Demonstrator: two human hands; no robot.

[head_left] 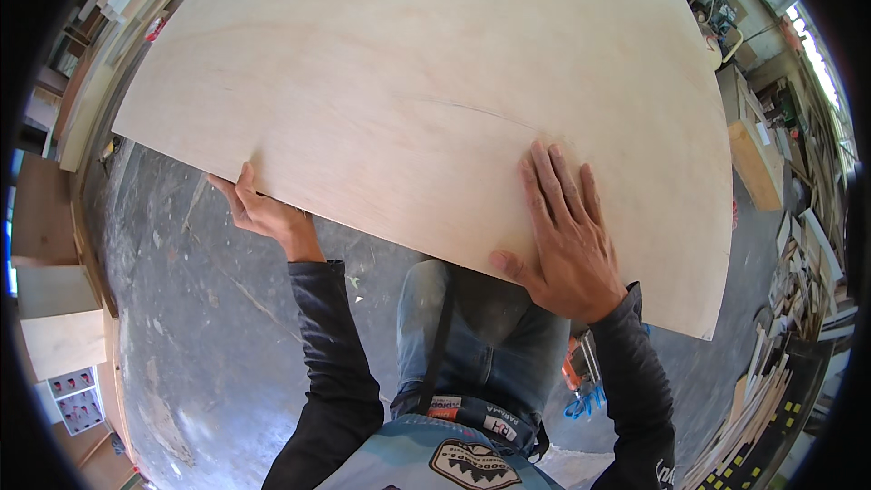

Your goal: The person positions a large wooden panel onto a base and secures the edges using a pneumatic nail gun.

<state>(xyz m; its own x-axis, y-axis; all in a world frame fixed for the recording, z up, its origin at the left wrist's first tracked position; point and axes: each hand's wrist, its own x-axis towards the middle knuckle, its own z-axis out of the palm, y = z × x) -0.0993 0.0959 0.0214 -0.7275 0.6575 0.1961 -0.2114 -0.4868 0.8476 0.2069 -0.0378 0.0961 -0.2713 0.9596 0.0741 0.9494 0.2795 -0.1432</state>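
1 large plywood panel (408,63) is above the grey floor (209,308); the left hand (265,211) grasps its near edge, while the right hand (572,240) lies flat and unclenched on its face.

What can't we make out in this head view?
- Large pale plywood sheet: far edge, cut off by the head view's top edge.
- Floor under the sheet: head view, hidden by the sheet.
- Bare left hand: how its lower fingers meet the underside; head view, sheet blocks it.
- Orange-and-silver tool: exact kind, too small in head view.
- White rectangular panel with small red shapes: shapes too small, head view's rim.
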